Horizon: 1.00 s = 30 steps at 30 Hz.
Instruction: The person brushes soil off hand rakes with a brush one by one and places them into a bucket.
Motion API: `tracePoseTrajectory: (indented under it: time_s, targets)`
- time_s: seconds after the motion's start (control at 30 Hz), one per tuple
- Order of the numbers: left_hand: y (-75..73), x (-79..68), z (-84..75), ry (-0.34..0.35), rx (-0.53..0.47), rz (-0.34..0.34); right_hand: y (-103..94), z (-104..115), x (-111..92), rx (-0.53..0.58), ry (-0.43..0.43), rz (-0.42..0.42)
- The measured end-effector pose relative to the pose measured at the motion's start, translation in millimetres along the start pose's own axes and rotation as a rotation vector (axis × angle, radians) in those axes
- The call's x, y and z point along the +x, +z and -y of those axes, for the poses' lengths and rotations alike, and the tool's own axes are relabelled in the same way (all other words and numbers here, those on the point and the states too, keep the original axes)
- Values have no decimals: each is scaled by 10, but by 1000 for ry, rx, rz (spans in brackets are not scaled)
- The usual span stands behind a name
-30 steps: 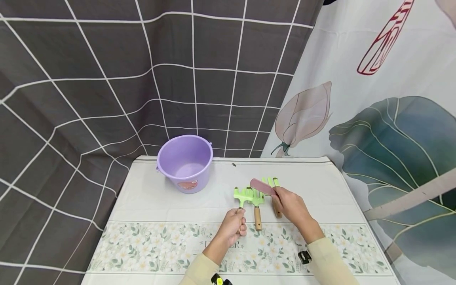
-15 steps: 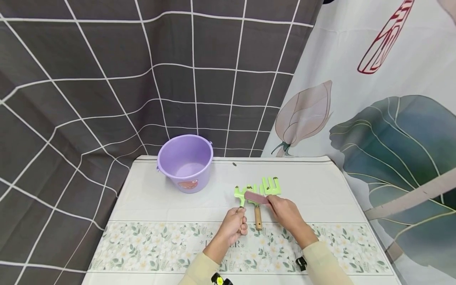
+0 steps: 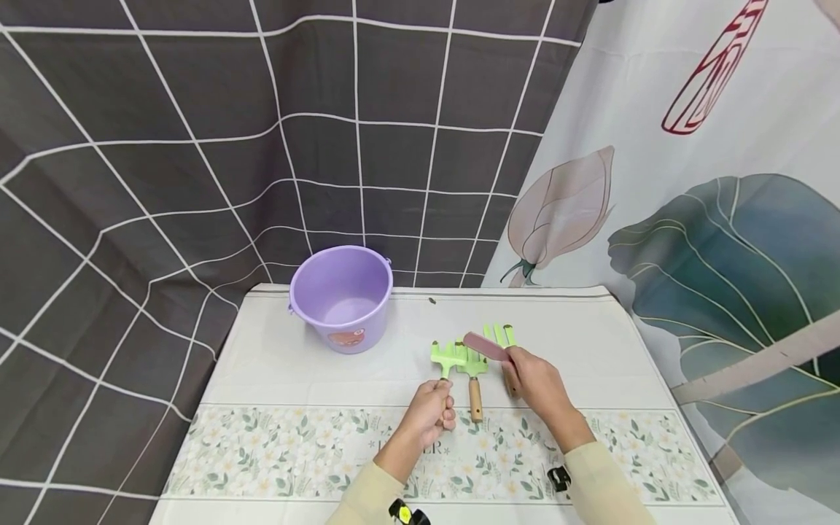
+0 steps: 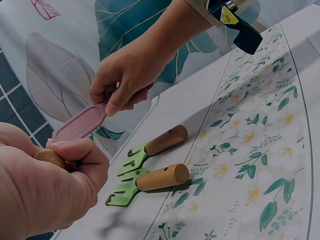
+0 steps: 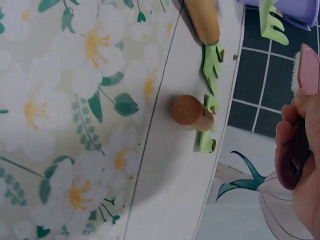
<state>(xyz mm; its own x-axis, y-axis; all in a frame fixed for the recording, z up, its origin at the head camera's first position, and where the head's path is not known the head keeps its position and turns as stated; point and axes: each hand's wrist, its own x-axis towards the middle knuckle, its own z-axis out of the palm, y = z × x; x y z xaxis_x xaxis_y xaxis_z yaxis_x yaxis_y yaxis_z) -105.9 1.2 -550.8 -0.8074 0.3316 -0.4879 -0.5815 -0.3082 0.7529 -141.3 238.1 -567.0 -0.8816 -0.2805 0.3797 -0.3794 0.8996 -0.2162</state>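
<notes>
My left hand (image 3: 425,415) grips the wooden handle (image 4: 50,157) of a small green hand rake (image 3: 448,356), its tines pointing away and brown at the tips. My right hand (image 3: 541,383) holds a pink brush (image 3: 484,346) by its dark handle (image 5: 292,165); white bristles (image 5: 296,72) show along one side in the right wrist view. From above, the brush head lies to the right of the held rake, overlapping a second green rake. Two more green hand rakes lie on the table: one in the middle (image 3: 475,397), the other (image 3: 509,337) partly hidden by the right hand.
A purple bucket (image 3: 377,321) stands at the table's back left. The table (image 3: 295,379) has a white cloth with a floral band. A small dark bit (image 3: 432,301) lies near the back edge. A dark gridded curtain (image 3: 394,160) and a printed white curtain (image 3: 630,87) hang behind.
The brush swung left and down over the held rake's tines, then back up and right. My left hand and its rake stayed nearly in place.
</notes>
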Motion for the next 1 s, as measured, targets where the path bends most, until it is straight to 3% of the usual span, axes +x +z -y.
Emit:
tracePoseTrajectory:
  time_s: [0.27,0.57,0.77,1.0]
  targets:
    - [7,-6,2,14,1,9,101,70,-105,-12,-72,94]
    - [12,-22,-6,2,-3,9,82,-82,-128,-57,-81,101]
    - [-29,-27,-21,9,-17,-12,15,-200,-157,-70,-35,107]
    - [-30,-6,4,9,-15,-13,-49,-125,-138,-48,-37,94]
